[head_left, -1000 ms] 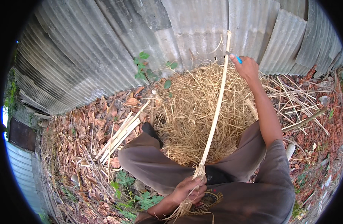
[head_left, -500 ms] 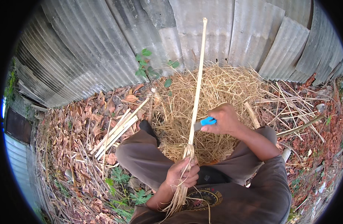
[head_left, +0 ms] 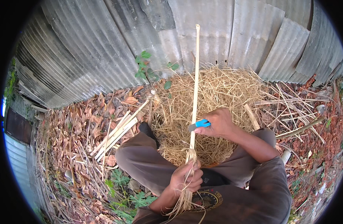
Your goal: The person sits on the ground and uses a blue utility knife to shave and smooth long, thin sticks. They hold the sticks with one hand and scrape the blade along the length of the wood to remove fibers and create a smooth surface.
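Observation:
A long pale wooden stick stands away from me, tilted slightly, its far end reaching over the metal wall. My left hand is closed around its lower part, where thin peeled strips bunch and hang toward my lap. In my right hand is a knife with a blue handle and a short grey blade. The blade lies across the stick, seemingly touching it, a little above the curled strips. My fingers hide part of the knife's handle.
A heap of straw-like shavings spreads before my crossed legs. Split wood pieces lie on dry leaves at left, and thin sticks at right. A corrugated metal wall closes off the far side. Green plants grow at lower left.
The knife in my right hand has moved left and now crosses the stick. The stick's far end has shifted left and down a little. My left hand has moved slightly right.

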`<state>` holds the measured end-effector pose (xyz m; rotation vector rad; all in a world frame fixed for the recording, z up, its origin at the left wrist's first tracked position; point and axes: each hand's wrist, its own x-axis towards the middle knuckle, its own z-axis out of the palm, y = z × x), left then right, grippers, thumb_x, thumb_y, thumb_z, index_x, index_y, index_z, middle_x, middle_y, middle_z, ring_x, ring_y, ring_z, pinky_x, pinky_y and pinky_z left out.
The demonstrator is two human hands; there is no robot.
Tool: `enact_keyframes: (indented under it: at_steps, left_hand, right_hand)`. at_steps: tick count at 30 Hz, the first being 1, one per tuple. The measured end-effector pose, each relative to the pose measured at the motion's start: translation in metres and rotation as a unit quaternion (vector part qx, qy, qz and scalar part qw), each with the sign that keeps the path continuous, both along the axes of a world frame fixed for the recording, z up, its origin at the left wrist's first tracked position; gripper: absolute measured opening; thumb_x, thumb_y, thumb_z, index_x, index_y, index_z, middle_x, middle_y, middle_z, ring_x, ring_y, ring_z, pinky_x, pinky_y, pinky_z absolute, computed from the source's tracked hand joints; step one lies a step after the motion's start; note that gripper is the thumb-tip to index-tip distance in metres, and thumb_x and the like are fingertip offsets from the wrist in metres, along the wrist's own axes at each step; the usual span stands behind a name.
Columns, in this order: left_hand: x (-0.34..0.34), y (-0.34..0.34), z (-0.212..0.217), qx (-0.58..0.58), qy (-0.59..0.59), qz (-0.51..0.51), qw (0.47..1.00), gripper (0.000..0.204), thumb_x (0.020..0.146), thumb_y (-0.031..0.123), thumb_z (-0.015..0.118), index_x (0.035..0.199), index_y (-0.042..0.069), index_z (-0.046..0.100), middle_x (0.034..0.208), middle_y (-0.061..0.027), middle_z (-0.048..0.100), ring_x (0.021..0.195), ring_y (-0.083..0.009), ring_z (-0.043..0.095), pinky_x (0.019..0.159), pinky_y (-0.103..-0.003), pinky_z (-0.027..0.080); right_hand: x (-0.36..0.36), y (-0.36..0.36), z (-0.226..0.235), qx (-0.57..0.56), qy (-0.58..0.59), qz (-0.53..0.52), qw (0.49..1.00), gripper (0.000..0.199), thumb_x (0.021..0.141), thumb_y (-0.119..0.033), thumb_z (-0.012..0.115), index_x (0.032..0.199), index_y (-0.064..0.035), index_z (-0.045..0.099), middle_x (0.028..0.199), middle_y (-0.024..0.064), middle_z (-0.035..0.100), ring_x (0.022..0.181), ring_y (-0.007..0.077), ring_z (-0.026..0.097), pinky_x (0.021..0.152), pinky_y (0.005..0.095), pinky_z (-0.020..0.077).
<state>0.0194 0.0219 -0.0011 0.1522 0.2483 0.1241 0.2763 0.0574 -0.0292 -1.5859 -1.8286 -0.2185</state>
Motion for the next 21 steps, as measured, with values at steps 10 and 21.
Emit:
enact_keyframes:
  at_steps: [10,21]
  left_hand:
    - [0.003,0.004,0.005,0.059,0.067,-0.005,0.996,0.028,0.102,0.039,0.037,0.091,0.013,0.043,0.056,0.0039,0.029,0.042,-0.0058,0.025,0.037,-0.021,0.023]
    - [-0.007,-0.018,0.0,0.033,0.066,-0.041,0.996,0.028,0.101,0.037,0.039,0.092,0.011,0.042,0.057,0.003,0.031,0.043,-0.0072,0.028,0.039,-0.022,0.023]
  right_hand:
    - [0.02,0.014,-0.002,0.016,-0.058,0.01,0.998,0.075,0.072,-0.083,0.048,0.045,-0.0131,0.046,0.04,0.0004,0.041,0.033,0.0186,0.043,0.035,0.0344,0.0334]
    - [0.08,0.037,-0.001,-0.121,0.033,-0.169,0.978,0.084,0.077,-0.086,0.033,0.051,-0.0102,0.058,0.041,0.0033,0.045,0.041,0.0196,0.051,0.04,0.0371,0.0386]
